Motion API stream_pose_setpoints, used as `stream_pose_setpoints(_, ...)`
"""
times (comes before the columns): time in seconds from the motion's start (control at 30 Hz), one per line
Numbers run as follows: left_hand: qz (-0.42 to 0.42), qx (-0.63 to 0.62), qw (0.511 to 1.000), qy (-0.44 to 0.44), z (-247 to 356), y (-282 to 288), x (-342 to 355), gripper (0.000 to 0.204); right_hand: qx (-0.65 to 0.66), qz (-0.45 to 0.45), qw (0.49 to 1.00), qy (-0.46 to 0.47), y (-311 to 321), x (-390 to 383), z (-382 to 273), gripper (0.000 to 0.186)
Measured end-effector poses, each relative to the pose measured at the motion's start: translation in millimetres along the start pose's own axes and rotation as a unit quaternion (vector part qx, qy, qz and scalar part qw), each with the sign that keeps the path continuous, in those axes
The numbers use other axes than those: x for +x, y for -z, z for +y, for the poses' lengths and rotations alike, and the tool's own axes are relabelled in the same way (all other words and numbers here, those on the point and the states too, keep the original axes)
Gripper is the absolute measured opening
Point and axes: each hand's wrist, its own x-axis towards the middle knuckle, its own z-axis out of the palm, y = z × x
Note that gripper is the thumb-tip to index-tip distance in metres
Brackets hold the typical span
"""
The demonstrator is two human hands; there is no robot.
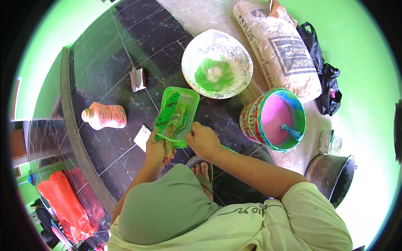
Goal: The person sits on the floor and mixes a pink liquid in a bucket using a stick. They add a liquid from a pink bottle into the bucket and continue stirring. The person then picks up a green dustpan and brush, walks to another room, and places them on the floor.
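Note:
My left hand is closed around the stained, yellowish handle of a paintbrush. Pale greenish bristles lie over a light green plastic tray on the floor. Beside them, a paint roller with a bright green, dark-striped sleeve rests at the tray's left side. Its green wire frame runs across the near end of the tray toward my right hand, which is closed at the tray's near right corner, apparently on that frame. The fingers partly hide the grip, and a green strip shows behind my right forearm.
A paint-smeared white basin stands beyond the tray. Rightward are a bucket of pink liquid with a blue-stained handle, a large paper sack, black plastic bags and a dark pot. A pink bottle lies left, near a raised ledge.

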Motion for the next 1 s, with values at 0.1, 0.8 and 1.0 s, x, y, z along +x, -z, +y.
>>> stream_pose_setpoints(0.1, -0.009, -0.014, 1.000, 0.000, 1, -1, -2, 0.056, 0.004, -0.006, 1.000, -0.011, 6, -2, -4, 0.025)
stream_pose_setpoints(0.8, 0.021, 0.015, 1.000, 0.014, 8, 1, -29, 0.047, 0.017, -0.016, 1.000, 0.000, 17, -27, -21, 0.025)
stream_pose_setpoints(1.0, -0.007, 0.042, 0.999, 0.000, 20, -1, -36, 0.043, 0.020, -0.038, 0.999, -0.007, 28, -32, -27, 0.027)
